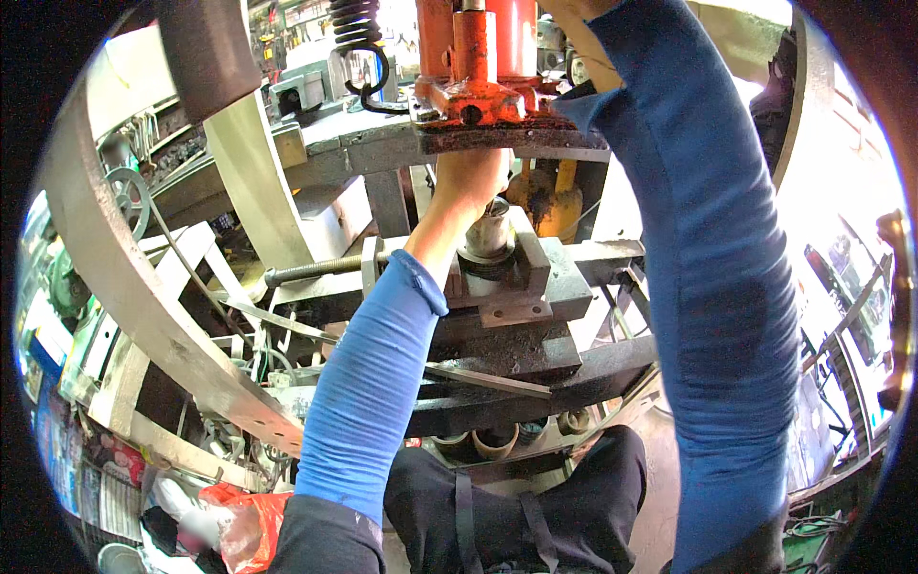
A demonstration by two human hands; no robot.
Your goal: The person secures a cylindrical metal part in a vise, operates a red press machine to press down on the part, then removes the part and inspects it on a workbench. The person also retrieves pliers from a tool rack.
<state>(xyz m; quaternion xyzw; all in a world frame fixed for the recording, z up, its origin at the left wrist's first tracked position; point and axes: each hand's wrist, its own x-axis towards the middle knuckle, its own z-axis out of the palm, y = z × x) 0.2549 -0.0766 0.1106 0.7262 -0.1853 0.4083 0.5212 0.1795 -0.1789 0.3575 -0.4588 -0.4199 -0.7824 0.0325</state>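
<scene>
A red hydraulic jack [474, 72] stands at the top centre on a dark, greasy plate [507, 138]. My left hand [475, 179] reaches up under this plate, just above a metal cylinder [491, 234]; its fingers are hidden, so what it touches cannot be made out. The cylinder stands upright on steel blocks [564, 277] in the press frame. My right arm [712, 220], in a blue sleeve, stretches up past the jack's right side. Only bare skin near the wrist shows there, and the hand is beyond the upper edge.
A black coil spring [354, 21] hangs left of the jack. A threaded rod [320, 271] lies left of the blocks, and a flat bar [492, 381] crosses in front. Several round cups [495, 440] sit below the dark crossbeam [612, 368]. A red bag [244, 526] lies at lower left.
</scene>
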